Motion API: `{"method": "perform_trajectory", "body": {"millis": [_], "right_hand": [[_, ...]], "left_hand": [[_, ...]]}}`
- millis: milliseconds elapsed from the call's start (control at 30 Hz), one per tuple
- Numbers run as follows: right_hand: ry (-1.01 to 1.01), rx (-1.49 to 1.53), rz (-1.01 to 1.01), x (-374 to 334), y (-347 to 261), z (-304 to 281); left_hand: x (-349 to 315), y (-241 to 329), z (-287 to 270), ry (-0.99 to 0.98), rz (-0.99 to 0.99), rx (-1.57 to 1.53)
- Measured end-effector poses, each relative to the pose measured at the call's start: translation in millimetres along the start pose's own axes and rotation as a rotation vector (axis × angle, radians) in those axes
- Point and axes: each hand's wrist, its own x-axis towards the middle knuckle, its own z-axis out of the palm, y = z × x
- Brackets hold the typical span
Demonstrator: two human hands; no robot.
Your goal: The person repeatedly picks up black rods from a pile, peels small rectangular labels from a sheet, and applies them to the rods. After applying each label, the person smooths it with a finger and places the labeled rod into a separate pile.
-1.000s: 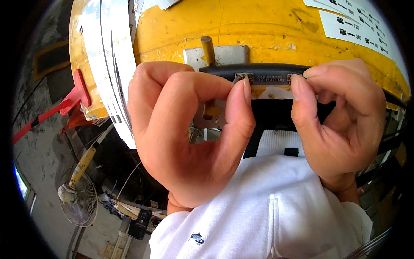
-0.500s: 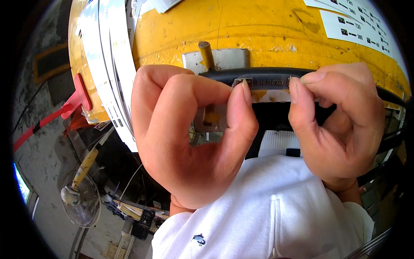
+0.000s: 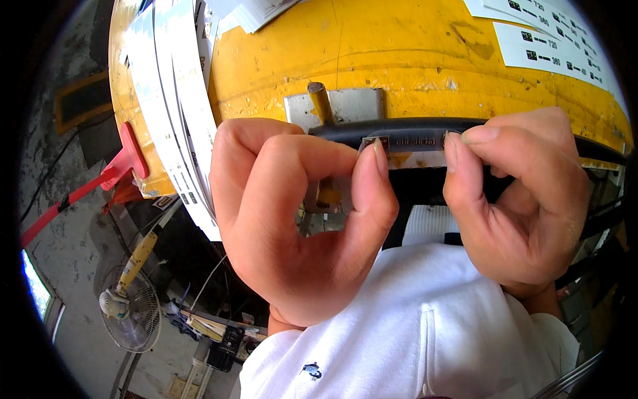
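Observation:
A small see-through strip [image 3: 415, 141] with dark print spans the gap between my two hands, lying over or just in front of a black tube [image 3: 405, 125]. My left hand [image 3: 292, 219] pinches the strip's left end between thumb and index finger. At the other end, the thumb and index finger of my right hand [image 3: 525, 199] are pinched together. My other fingers are curled in. Whether the strip touches the tube I cannot tell. Behind my left hand, the tube's left end sits near a metal plate [image 3: 362, 103] with an upright yellowish peg [image 3: 320, 105].
A worn yellow table [image 3: 279, 60] spreads beyond my hands. Long white printed strips [image 3: 176, 100] lie along its left side, and printed sheets [image 3: 551, 53] at the far right. A red-handled tool [image 3: 126, 159] juts off the left edge. A fan [image 3: 129, 309] stands lower left.
The whole view has shifted, with the table and my hands a little lower in the picture. Both hands keep their pinch on the strip.

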Motion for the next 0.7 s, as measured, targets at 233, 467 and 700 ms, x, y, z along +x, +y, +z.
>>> {"method": "perform_trajectory", "body": {"millis": [233, 467, 700], "right_hand": [[-0.008, -0.024, -0.042, 2.8, 1.8, 0.0], [-0.021, -0.027, -0.063, 4.1, 2.8, -0.8], [-0.013, -0.012, -0.069, 2.1, 4.3, -0.6]], "left_hand": [[-0.5, 0.7, 0.3, 0.003, -0.024, -0.002], [-1.1, -0.3, -0.2, 0.009, -0.021, 0.000], [-0.6, -0.5, -0.9, -0.002, -0.011, 0.002]]}}
